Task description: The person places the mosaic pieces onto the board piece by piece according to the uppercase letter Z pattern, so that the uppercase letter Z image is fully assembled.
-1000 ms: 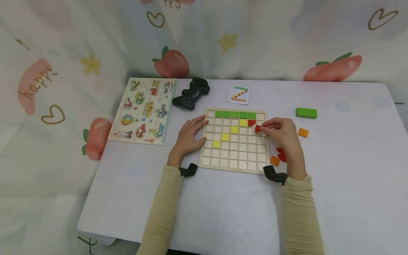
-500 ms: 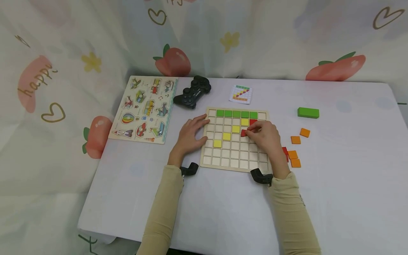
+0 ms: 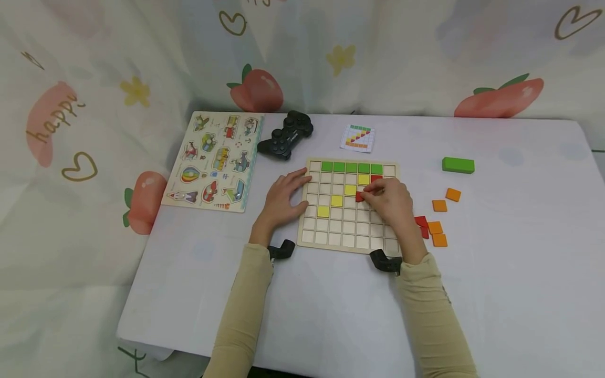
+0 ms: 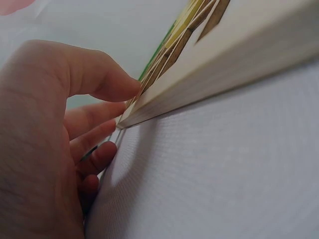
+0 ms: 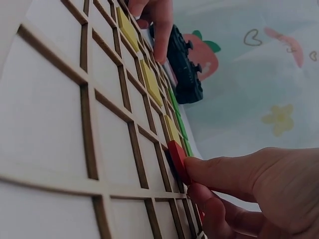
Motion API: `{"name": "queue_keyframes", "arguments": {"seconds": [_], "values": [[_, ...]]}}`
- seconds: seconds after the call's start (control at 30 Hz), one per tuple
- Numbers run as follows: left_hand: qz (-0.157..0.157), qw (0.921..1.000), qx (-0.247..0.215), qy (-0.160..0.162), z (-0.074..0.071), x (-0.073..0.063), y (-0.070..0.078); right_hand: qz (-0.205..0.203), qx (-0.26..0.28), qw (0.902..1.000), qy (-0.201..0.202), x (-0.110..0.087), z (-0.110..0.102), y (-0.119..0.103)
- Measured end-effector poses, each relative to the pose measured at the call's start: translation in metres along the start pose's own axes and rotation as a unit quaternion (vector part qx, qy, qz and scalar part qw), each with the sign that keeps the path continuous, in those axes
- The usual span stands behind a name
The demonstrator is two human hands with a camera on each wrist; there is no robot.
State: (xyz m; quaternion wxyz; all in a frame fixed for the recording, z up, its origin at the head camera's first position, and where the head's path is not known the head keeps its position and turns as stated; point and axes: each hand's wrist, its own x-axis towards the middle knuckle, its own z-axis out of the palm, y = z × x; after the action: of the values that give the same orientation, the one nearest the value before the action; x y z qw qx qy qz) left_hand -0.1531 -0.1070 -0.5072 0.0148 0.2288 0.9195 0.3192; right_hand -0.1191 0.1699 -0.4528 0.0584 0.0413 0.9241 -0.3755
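Observation:
A wooden grid board (image 3: pixel 348 229) lies on the table, with a row of green tiles (image 3: pixel 351 167) near its far edge and a diagonal of yellow tiles (image 3: pixel 336 201). My right hand (image 3: pixel 389 202) pinches a red tile (image 5: pixel 178 160) between thumb and fingers, tilted over the cell right of a yellow tile. Beyond that hand, another red tile (image 3: pixel 376 178) sits in the grid, partly hidden. My left hand (image 3: pixel 284 202) rests at the board's left edge, fingers spread; in the left wrist view its thumb (image 4: pixel 117 84) touches the frame.
Loose red tiles (image 3: pixel 421 221) and several orange tiles (image 3: pixel 439 240) lie right of the board. A green block (image 3: pixel 458 165) is farther back. Behind the board are a small pattern card (image 3: pixel 357 138) and a black game controller (image 3: pixel 285 135). A picture puzzle board (image 3: pixel 219 178) lies at left.
My right hand has moved left from the board's right side, carrying the red tile beside the yellow one. The loose orange tiles came into fuller view. My left hand stays in place.

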Motion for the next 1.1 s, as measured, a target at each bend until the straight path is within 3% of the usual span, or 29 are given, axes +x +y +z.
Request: {"name": "queue_keyframes", "arguments": {"seconds": [0.2, 0.4, 0.83, 0.97, 1.1], "values": [[-0.001, 1.0, -0.001, -0.003, 0.0, 0.0, 0.0, -0.007, -0.009, 0.9999, -0.002, 0.0, -0.004, 0.005], [0.0, 1.0, -0.003, -0.002, 0.0, 0.0, 0.0, -0.009, -0.014, 0.9996, 0.022, 0.001, -0.007, 0.011], [-0.004, 1.0, -0.001, 0.0, -0.002, 0.001, 0.001, 0.009, -0.022, 0.9982, 0.055, 0.006, 0.009, 0.004], [-0.009, 1.0, -0.004, -0.003, -0.002, 0.0, 0.001, 0.015, -0.009, 0.9986, 0.05, 0.005, -0.002, 0.007], [-0.008, 1.0, -0.005, -0.003, -0.001, 0.001, 0.001, 0.017, -0.004, 0.9996, 0.022, 0.0, -0.031, 0.018]]}}
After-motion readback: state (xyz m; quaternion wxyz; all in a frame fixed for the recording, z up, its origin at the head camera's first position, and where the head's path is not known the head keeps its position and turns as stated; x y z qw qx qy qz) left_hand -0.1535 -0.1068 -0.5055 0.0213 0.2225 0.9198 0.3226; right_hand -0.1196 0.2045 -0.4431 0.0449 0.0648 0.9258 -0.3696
